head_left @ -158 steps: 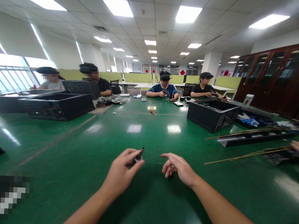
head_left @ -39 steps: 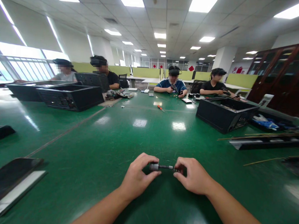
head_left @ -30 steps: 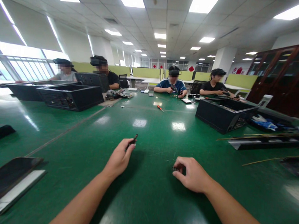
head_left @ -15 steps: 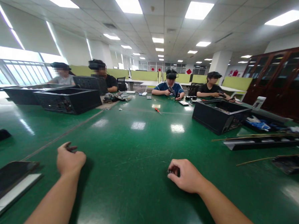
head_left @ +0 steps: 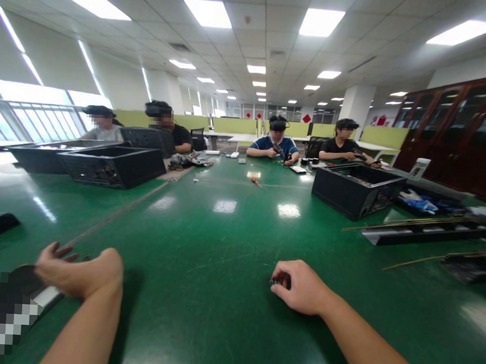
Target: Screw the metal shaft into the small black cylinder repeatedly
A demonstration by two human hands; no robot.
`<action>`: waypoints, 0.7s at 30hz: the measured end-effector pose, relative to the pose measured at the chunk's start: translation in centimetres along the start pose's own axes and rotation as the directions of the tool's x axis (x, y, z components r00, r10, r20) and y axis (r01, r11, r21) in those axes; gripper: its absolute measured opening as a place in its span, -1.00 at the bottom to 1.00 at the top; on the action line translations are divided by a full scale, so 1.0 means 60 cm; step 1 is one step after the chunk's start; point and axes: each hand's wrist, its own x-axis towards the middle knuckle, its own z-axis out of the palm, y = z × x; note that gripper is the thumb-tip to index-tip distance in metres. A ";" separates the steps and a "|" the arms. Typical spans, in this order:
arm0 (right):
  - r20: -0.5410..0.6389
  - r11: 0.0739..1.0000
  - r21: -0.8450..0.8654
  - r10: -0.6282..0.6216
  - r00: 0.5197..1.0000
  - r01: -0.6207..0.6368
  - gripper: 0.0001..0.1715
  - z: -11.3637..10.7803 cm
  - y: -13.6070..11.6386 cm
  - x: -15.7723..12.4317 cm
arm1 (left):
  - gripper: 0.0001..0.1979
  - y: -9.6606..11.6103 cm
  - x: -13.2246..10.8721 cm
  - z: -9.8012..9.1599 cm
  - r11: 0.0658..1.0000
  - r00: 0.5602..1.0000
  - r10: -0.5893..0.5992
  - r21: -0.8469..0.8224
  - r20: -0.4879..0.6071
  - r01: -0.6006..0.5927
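At lower centre, a metal part (head_left: 275,282) is pinched by the right hand (head_left: 298,287), ideally steadily; the left hand (head_left: 75,273), lower left, can't be read as closed or spread.

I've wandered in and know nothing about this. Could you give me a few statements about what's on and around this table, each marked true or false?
1. The right hand holds a small, dark, shiny part. True.
2. The two hands are touching each other. False: the left hand is well apart from the right, toward the picture's lower left.
3. An orange-handled screwdriver lies on the table. True.
4. The tabletop is white. False: it is green.
5. The person sitting straight across wears a blue shirt. True.
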 end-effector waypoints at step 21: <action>0.232 0.547 0.809 0.039 0.972 -0.215 -0.55 0.034 -0.011 0.020 | -0.83 0.249 -0.247 -0.046 0.652 0.245 0.706 -0.745 0.664 0.139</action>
